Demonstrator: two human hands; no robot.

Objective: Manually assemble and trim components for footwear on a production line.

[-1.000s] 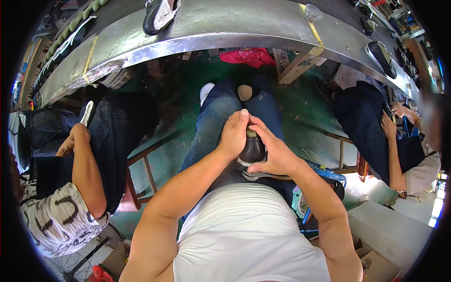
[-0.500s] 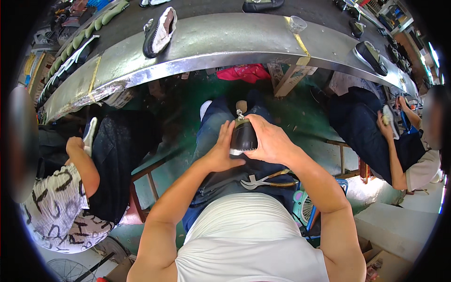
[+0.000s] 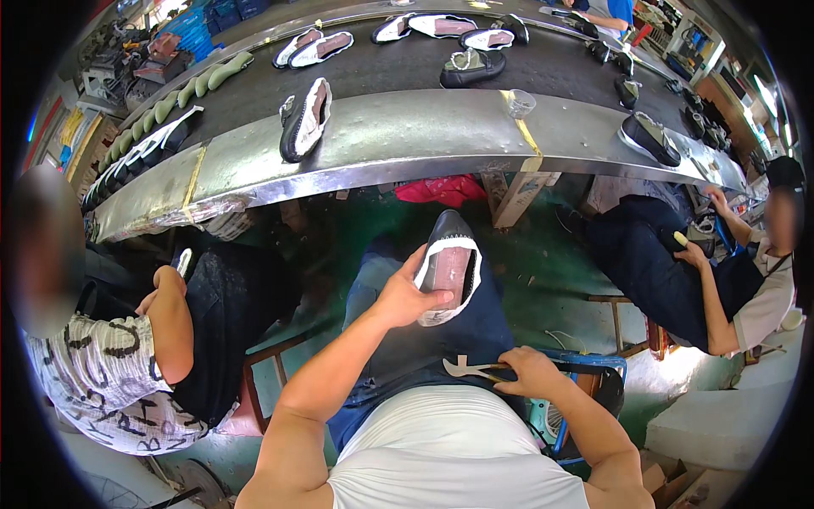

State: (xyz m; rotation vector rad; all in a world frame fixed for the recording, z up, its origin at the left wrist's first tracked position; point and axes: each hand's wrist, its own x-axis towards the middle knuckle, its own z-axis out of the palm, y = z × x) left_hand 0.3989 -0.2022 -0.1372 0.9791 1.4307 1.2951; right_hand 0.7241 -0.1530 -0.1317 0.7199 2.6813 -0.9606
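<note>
Above my lap, my left hand (image 3: 405, 297) is closed on a black shoe (image 3: 449, 231), thumb on its pinkish-brown underside. The shoe is tilted with its toe away from me and its bottom turned up; a white edge runs round the bottom. At my lap, my right hand (image 3: 536, 373) is closed round the handles of a pair of lasting pliers (image 3: 465, 369). The metal jaws point left, with a tan block beside them.
Ahead runs a metal-edged workbench (image 3: 398, 127) bearing several shoes, with a clear plastic cup (image 3: 520, 103) at its edge. Co-workers sit on both sides, one in a patterned shirt (image 3: 110, 365) at left, one in beige (image 3: 755, 314) at right. A small fan (image 3: 547, 417) is beside my right thigh.
The shoe has turned from upright between both hands to bottom-up in my left hand alone. My right hand has left it and moved down to the lasting pliers on my lap.
</note>
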